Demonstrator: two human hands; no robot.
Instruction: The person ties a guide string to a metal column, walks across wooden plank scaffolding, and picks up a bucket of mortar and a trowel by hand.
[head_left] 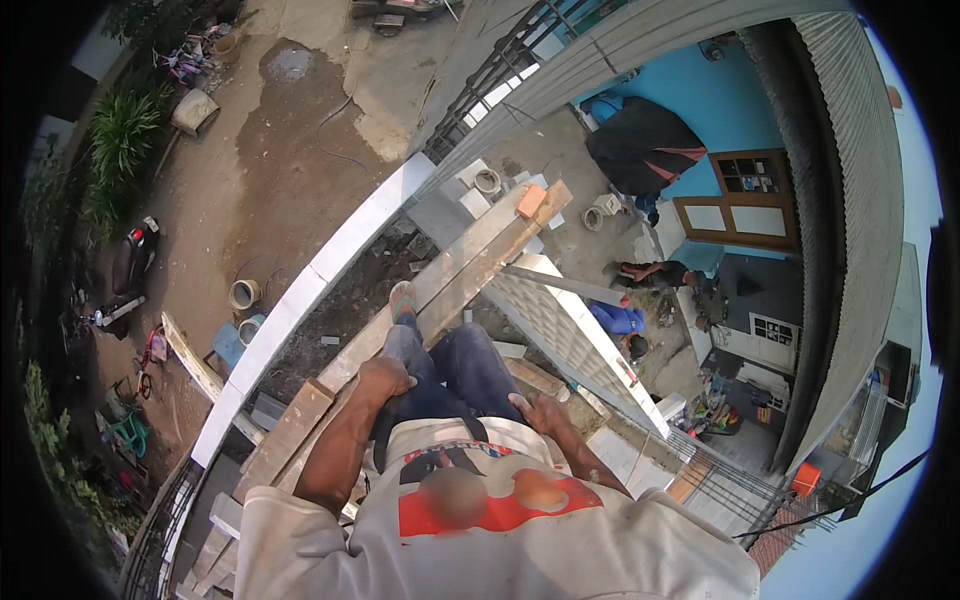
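Note:
My left hand is curled into a fist against the side of my left thigh, in dark jeans. Whatever it may hold is hidden. My right hand is beside my right hip, at the edge of the jeans, its thumb and a finger apart with nothing visible between them. Below me, a sandalled foot rests on long wooden planks. An orange brick lies toward the planks' far end.
A curved white wall top runs along the left, above a dirt yard with a bucket and a motorbike. On the right stands a block wall. Two people, one in blue, are at ground level beyond it. Rebar sticks out at lower right.

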